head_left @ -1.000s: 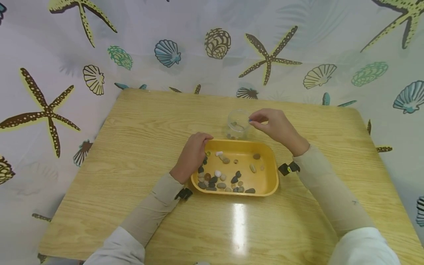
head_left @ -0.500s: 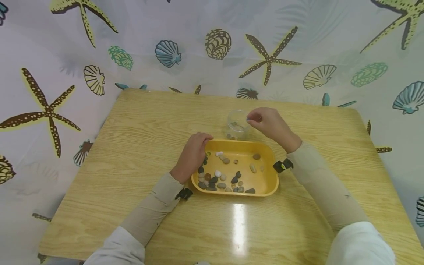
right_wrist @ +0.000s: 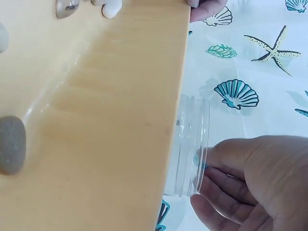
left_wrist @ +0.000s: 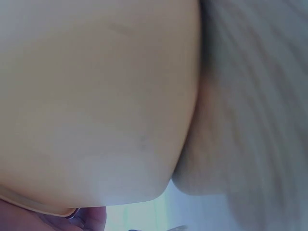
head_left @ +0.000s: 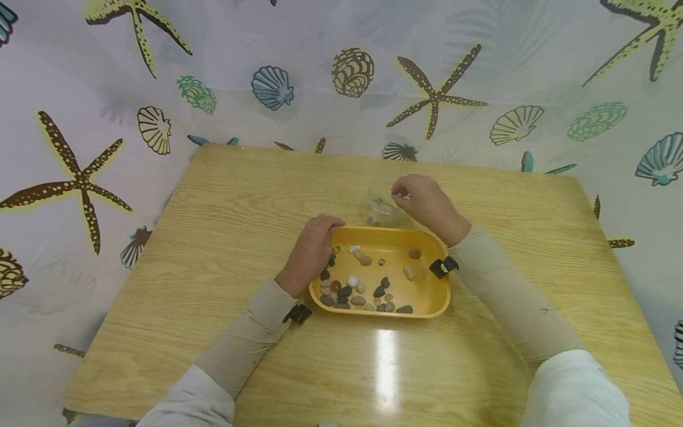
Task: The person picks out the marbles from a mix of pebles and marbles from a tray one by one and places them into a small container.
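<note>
In the head view, my left hand point(head_left: 310, 254) grips the left end of a yellow plastic tray point(head_left: 392, 238), fingers at its far rim. The tray's wall point(left_wrist: 96, 106) fills most of the left wrist view. My right hand point(head_left: 429, 206) pinches a small blue piece point(head_left: 393, 194) between thumb and fingertips, over the rim of a clear round jar point(head_left: 382, 206) just behind the tray. In the right wrist view the fingertips overlap the jar's mouth point(right_wrist: 204, 144), and the blue bit point(right_wrist: 206, 166) is mostly hidden by them. A few small stones show inside the jar.
Several grey, white and brown pebbles point(head_left: 358, 300) lie in the tray, mostly along its near side and left end. The wooden table point(head_left: 224, 201) reaches back to a hanging cloth point(head_left: 304, 41) printed with shells and starfish.
My right hand has moved left, from beside the jar to over its rim, still pinching the blue piece. The left hand and the tray have stayed in place.
</note>
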Available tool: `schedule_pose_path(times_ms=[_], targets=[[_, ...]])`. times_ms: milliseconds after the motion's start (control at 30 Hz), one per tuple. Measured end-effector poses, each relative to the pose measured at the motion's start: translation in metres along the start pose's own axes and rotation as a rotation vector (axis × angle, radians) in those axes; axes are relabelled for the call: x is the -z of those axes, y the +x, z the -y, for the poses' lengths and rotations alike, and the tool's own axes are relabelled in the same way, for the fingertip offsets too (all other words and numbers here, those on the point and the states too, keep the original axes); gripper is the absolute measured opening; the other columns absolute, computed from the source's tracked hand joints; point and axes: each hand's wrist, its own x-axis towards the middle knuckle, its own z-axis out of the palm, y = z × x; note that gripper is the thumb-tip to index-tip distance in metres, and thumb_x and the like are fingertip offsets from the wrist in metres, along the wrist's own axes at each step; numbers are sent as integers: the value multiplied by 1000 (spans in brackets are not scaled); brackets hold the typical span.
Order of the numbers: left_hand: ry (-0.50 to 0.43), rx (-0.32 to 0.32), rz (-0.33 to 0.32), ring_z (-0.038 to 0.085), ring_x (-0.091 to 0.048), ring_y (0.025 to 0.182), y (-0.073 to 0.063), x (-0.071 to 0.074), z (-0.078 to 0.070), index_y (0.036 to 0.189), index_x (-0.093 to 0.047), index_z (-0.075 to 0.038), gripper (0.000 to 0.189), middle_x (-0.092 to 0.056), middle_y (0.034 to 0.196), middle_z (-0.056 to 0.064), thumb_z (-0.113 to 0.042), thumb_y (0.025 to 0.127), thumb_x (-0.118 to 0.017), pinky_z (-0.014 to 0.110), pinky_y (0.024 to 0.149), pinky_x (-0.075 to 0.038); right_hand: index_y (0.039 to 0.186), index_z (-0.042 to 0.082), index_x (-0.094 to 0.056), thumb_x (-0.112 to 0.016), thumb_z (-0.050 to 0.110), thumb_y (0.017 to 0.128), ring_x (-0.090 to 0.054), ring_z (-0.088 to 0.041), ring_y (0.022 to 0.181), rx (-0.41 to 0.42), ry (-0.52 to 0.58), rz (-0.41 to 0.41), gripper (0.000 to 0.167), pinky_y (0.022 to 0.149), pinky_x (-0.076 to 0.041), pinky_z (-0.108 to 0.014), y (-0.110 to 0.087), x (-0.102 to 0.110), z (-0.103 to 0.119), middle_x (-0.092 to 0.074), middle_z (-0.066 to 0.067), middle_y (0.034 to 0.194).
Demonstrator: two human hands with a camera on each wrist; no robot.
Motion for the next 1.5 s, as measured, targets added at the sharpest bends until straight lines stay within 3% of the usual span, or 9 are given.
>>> schedule_pose_path(times_ms=[867, 1500], targets=[[-3, -8, -1, 16, -53, 100, 0, 1, -1, 113, -59, -10, 22, -60, 108, 2, -10, 99, -41, 28, 87, -45, 97, 1, -68, -61, 7, 88, -61, -25, 84, 64, -56, -191, 13, 74, -51, -38, 0, -12, -1, -66, -12, 94], [-23, 8, 12, 15, -52, 102, 0, 1, -1, 113, -59, -10, 23, -59, 110, 1, -10, 99, -41, 28, 88, -44, 98, 4, -67, -58, 12, 91, -61, -22, 86, 41, 5, -157, 14, 77, -50, -37, -11, 7, 19, -65, -8, 95]])
